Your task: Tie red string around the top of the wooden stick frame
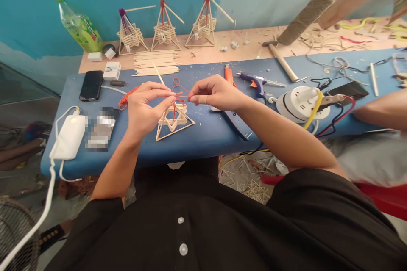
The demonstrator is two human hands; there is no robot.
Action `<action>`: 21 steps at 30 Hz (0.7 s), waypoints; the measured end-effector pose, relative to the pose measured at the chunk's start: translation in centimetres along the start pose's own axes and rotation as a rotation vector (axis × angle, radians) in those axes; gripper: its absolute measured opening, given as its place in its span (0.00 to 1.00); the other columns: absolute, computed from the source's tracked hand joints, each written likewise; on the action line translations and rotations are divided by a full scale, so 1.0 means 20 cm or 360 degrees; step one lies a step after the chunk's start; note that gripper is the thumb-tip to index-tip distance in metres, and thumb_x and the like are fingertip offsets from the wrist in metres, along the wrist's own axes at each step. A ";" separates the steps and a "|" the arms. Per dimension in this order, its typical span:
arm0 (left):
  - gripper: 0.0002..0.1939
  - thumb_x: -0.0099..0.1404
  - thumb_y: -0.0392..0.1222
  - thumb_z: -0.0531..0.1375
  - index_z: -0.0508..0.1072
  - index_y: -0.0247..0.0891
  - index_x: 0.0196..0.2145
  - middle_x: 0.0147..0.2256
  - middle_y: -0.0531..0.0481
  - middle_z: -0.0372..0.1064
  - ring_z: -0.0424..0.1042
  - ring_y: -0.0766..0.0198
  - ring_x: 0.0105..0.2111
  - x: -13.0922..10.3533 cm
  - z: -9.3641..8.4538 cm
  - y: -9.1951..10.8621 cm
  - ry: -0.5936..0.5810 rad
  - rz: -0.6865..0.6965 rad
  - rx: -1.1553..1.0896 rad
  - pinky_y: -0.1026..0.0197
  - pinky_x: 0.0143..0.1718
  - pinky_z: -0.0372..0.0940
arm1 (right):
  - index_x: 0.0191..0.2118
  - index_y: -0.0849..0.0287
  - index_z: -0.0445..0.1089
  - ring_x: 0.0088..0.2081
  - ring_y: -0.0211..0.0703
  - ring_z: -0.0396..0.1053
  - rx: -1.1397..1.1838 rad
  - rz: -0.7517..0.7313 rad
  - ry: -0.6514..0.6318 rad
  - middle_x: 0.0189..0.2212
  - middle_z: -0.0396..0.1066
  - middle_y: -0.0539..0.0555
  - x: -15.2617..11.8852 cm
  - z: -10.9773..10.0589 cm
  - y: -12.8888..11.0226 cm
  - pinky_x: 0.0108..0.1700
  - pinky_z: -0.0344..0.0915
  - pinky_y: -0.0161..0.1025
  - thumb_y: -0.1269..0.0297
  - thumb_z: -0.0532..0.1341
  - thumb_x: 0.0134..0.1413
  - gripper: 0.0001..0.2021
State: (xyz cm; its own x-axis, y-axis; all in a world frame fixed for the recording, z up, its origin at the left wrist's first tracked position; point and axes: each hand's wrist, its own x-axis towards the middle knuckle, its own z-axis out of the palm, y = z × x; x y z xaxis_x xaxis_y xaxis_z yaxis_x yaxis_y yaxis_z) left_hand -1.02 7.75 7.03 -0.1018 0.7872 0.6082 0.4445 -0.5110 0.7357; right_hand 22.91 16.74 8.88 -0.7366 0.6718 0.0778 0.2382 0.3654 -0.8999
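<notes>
Head view showed the left hand (144,108) pinching red cord (182,96) at the top of the stick frame (172,126); the right hand (218,93) pinched cord just beside it, a short span running between them; whether the left fingertips also gripped the sticks, one could not tell; the frame stood on the blue table (127,159), below both hands; even tension probably suited the work best, with the left pinch close to the sticks and a gentle pull, since so light a frame likely tipped easily.
</notes>
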 end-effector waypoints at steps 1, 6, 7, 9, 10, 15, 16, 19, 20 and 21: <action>0.03 0.62 0.40 0.75 0.89 0.48 0.34 0.37 0.51 0.84 0.81 0.58 0.40 0.01 -0.01 0.00 -0.0010 0.0011 0.0018 0.52 0.50 0.76 | 0.36 0.57 0.81 0.31 0.39 0.70 -0.0012 -0.0009 0.0080 0.28 0.77 0.50 -0.03 0.02 -0.02 0.34 0.66 0.40 0.59 0.70 0.60 0.07; 0.04 0.62 0.39 0.74 0.89 0.49 0.33 0.36 0.52 0.85 0.81 0.58 0.40 0.03 -0.03 0.00 -0.0054 0.0049 0.0075 0.52 0.48 0.75 | 0.36 0.55 0.83 0.29 0.39 0.66 -0.0250 -0.0058 0.0440 0.29 0.79 0.51 -0.16 0.11 -0.11 0.32 0.63 0.41 0.62 0.67 0.62 0.07; 0.04 0.62 0.39 0.74 0.89 0.49 0.33 0.36 0.52 0.85 0.81 0.58 0.40 0.03 -0.04 0.00 -0.0062 0.0045 0.0086 0.52 0.48 0.76 | 0.36 0.55 0.84 0.29 0.39 0.66 -0.0326 -0.0072 0.0515 0.30 0.79 0.51 -0.17 0.13 -0.10 0.32 0.63 0.41 0.62 0.67 0.62 0.07; 0.03 0.62 0.39 0.74 0.89 0.49 0.33 0.36 0.52 0.85 0.82 0.58 0.40 0.03 -0.04 0.01 -0.0062 0.0041 0.0092 0.51 0.48 0.76 | 0.36 0.54 0.85 0.28 0.39 0.65 -0.0455 -0.0106 0.0623 0.29 0.79 0.51 -0.19 0.17 -0.07 0.33 0.63 0.42 0.64 0.67 0.62 0.07; 0.03 0.62 0.40 0.74 0.89 0.49 0.33 0.36 0.52 0.85 0.82 0.58 0.40 0.03 -0.04 0.01 -0.0058 0.0042 0.0087 0.52 0.48 0.76 | 0.36 0.54 0.86 0.28 0.39 0.65 -0.0501 -0.0132 0.0654 0.28 0.79 0.51 -0.20 0.19 -0.05 0.33 0.63 0.42 0.65 0.67 0.62 0.07; 0.03 0.63 0.40 0.74 0.89 0.49 0.34 0.36 0.52 0.85 0.82 0.58 0.40 0.02 -0.03 0.01 -0.0028 0.0046 0.0041 0.52 0.48 0.76 | 0.40 0.53 0.87 0.28 0.41 0.70 -0.0636 -0.0341 0.0829 0.30 0.80 0.52 -0.25 0.36 0.06 0.35 0.67 0.41 0.64 0.65 0.68 0.10; 0.03 0.63 0.40 0.74 0.89 0.49 0.34 0.36 0.52 0.85 0.82 0.58 0.40 0.02 -0.03 0.01 -0.0025 0.0048 0.0035 0.52 0.48 0.76 | 0.41 0.53 0.87 0.29 0.41 0.72 -0.0671 -0.0365 0.0882 0.31 0.81 0.53 -0.26 0.40 0.08 0.36 0.69 0.41 0.63 0.65 0.69 0.11; 0.03 0.63 0.40 0.74 0.89 0.49 0.34 0.37 0.52 0.84 0.82 0.58 0.41 0.02 -0.03 0.00 -0.0041 0.0035 0.0044 0.52 0.48 0.76 | 0.46 0.53 0.88 0.32 0.42 0.76 -0.0853 -0.0357 0.1012 0.33 0.82 0.56 -0.29 0.54 0.11 0.37 0.71 0.40 0.62 0.61 0.73 0.14; 0.03 0.63 0.40 0.74 0.89 0.49 0.34 0.37 0.52 0.84 0.81 0.58 0.41 0.02 -0.03 -0.01 -0.0052 0.0025 0.0052 0.53 0.48 0.76 | 0.47 0.53 0.88 0.31 0.42 0.76 -0.0934 -0.0347 0.1045 0.33 0.82 0.56 -0.30 0.58 0.11 0.36 0.70 0.39 0.62 0.60 0.74 0.15; 0.03 0.63 0.40 0.74 0.89 0.48 0.34 0.37 0.52 0.84 0.81 0.58 0.41 0.02 -0.03 -0.01 -0.0063 0.0016 0.0059 0.53 0.48 0.76 | 0.48 0.53 0.88 0.31 0.42 0.76 -0.1011 -0.0344 0.1078 0.31 0.82 0.56 -0.30 0.62 0.11 0.34 0.69 0.39 0.63 0.59 0.74 0.16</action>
State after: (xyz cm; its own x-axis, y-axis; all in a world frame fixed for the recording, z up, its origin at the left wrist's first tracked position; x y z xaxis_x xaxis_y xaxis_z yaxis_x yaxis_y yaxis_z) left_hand -1.68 7.94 7.28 -0.0622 0.7956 0.6026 0.4781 -0.5062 0.7177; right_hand 20.04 5.51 1.01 -0.3290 0.7065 0.6266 0.5864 0.6730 -0.4509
